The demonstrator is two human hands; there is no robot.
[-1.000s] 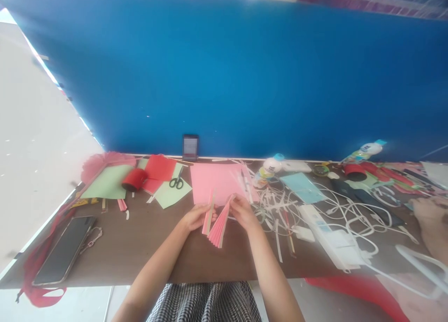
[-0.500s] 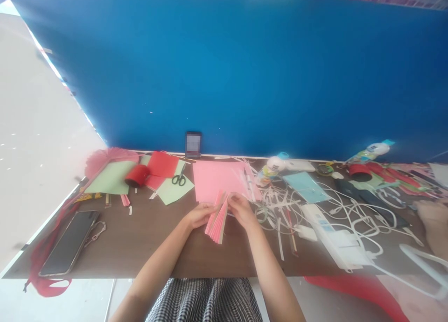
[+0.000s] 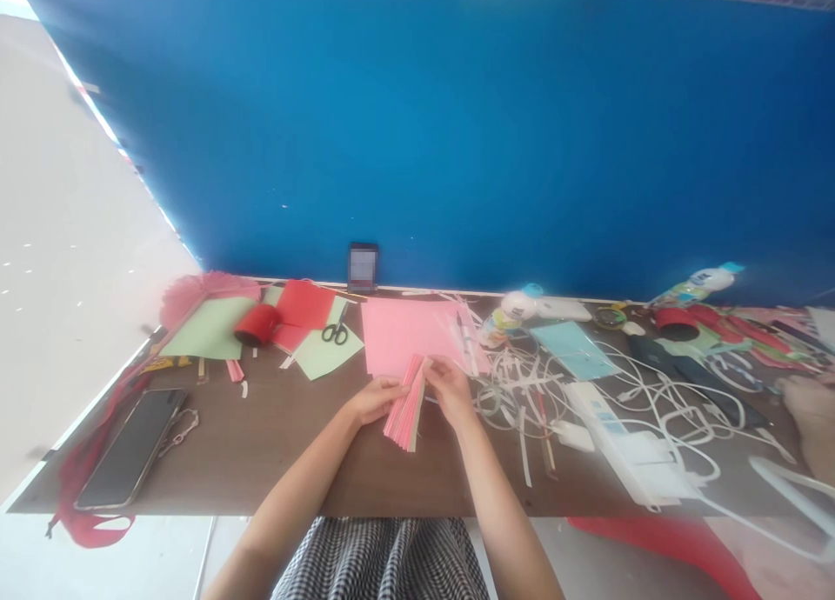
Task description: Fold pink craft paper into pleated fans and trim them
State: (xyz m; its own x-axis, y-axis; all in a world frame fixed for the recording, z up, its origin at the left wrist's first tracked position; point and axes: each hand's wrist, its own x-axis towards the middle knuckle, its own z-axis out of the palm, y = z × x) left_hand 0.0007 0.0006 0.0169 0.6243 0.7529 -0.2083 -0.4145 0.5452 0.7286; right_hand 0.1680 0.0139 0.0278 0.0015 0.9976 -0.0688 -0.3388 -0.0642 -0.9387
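A pleated pink paper fan (image 3: 405, 413) is held between my two hands above the dark tabletop, its lower end slightly spread. My left hand (image 3: 379, 398) grips its left side, fingers closed on the folds. At the upper right edge, my right hand (image 3: 449, 384) pinches the paper. Just beyond lie pink paper sheets (image 3: 408, 326) with pens (image 3: 466, 343) on their right side. Scissors (image 3: 336, 329) rest on a green sheet (image 3: 319, 361) to the left, near red paper (image 3: 306, 309) and a red roll (image 3: 257, 326).
Tangled white cables (image 3: 652, 391) and a power strip (image 3: 610, 443) spread to the right, with a bottle (image 3: 512, 313) behind. A phone (image 3: 130, 448) lies at left; a small framed device (image 3: 363, 267) leans on the blue partition (image 3: 417, 130). Another person's hand (image 3: 812, 417) is at far right.
The fan's folds sit closer together and the gap at its top has narrowed. Both my hands stay nearly in place. The other person's hand has shifted slightly.
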